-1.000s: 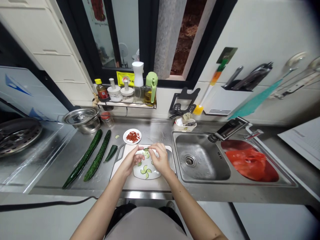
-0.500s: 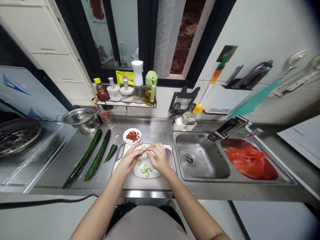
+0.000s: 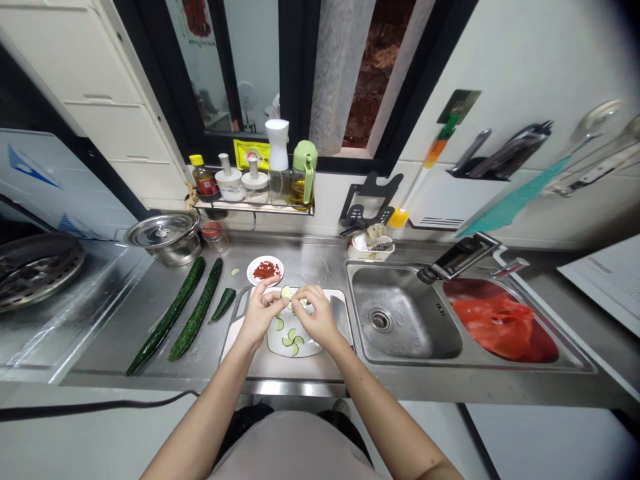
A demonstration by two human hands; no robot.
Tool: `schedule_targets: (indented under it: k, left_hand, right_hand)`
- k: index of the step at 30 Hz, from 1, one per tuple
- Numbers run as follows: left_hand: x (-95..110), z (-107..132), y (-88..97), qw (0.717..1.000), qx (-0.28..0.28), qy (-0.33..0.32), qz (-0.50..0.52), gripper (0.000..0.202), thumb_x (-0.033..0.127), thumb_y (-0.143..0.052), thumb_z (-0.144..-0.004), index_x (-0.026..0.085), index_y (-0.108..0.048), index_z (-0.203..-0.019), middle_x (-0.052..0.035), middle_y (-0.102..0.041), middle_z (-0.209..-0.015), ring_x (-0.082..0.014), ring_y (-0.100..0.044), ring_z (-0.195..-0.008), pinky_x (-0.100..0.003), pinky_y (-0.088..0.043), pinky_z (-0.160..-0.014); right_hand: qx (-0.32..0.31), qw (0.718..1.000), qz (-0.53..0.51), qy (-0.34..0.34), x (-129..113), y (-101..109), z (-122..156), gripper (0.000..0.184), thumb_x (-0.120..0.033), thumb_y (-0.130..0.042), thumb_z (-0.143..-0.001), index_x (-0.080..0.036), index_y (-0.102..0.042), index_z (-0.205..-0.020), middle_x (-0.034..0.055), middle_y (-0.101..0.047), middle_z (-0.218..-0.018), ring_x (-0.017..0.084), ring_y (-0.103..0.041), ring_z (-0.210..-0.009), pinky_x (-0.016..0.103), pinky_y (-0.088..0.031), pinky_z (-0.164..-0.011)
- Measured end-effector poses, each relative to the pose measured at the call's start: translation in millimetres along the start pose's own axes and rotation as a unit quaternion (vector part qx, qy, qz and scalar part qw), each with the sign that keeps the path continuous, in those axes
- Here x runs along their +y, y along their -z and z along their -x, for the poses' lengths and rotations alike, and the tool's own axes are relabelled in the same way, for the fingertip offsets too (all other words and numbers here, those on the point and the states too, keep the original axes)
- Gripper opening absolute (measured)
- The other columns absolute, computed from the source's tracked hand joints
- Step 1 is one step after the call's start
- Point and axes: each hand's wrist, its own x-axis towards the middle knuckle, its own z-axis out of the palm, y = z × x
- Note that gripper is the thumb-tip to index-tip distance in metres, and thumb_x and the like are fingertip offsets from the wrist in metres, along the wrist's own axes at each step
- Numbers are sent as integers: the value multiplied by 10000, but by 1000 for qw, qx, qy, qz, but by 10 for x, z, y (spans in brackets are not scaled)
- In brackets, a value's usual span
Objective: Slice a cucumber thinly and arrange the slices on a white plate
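Observation:
Over a white plate (image 3: pixel 306 349) on the cutting board (image 3: pixel 260 368), my left hand (image 3: pixel 259 315) and my right hand (image 3: pixel 316 317) meet at the fingertips. Between them a thin half-round cucumber slice (image 3: pixel 285 292) stands up, pinched by both; the exact grip is partly hidden. Below lie several cucumber slices (image 3: pixel 293 341) fanned in a pinwheel, with another slice (image 3: pixel 279 324) at the plate's left side. More slices are half covered by my right hand. A broad knife blade (image 3: pixel 339 312) rests on the board's right side.
Two whole cucumbers (image 3: pixel 167 319) and a cut cucumber end (image 3: pixel 223 304) lie to the left. A small dish of red berries (image 3: pixel 265 270) sits behind the board. The sink (image 3: pixel 405 313) is on the right, a lidded pot (image 3: pixel 173 241) at back left, and a bottle shelf (image 3: pixel 255 208) above.
The cucumber slice between my fingers has turned more upright, showing its pale face. My left fingers have lifted and spread slightly. The slices on the plate look the same.

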Motion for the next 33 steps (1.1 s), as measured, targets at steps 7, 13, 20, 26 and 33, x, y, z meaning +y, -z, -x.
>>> schedule_targets:
  k: [7,13,20,26,33]
  left_hand:
    - [-4,-1,-9,998,14,-52,-33,616,300,-746,-650,196,-529,-1217,26,-605,-741,-100,-521,-683,-233,-406,-714]
    - [-12,-6,-14,995,29,-74,-61,570,317,-738,-659,193,-562,-1187,18,-603,-738,-109,-510,-690,-237,-398,-725]
    - [-40,-23,-3,994,31,-79,-72,509,308,-726,-663,195,-608,-1146,8,-605,-752,-119,-511,-702,-246,-405,-740]
    - [-140,-57,29,990,44,-94,-96,433,308,-714,-677,186,-648,-1087,-12,-620,-801,-129,-533,-742,-258,-419,-762]
    - [-402,-144,164,994,60,-53,-81,357,288,-720,-645,184,-614,-969,11,-609,-726,-112,-545,-673,-228,-420,-674]
  right_hand:
    - [16,997,-55,-57,28,-68,-26,140,-257,-548,-817,-219,-603,-694,14,-638,-779,161,-571,-809,288,-430,-700]
    - [14,989,-101,-107,-1,-92,-55,162,-271,-541,-797,-212,-605,-660,10,-625,-732,147,-574,-744,250,-417,-608]
    - [15,983,-120,-139,22,-112,-71,156,-268,-551,-771,-207,-606,-638,4,-621,-715,136,-570,-699,237,-415,-584]
    - [6,975,-140,-173,107,-154,-77,130,-263,-562,-743,-202,-620,-643,7,-633,-726,141,-581,-702,236,-434,-591]
    - [-73,952,-189,-232,450,-310,-74,80,-253,-587,-718,-183,-616,-692,-14,-629,-641,119,-568,-594,232,-449,-588]
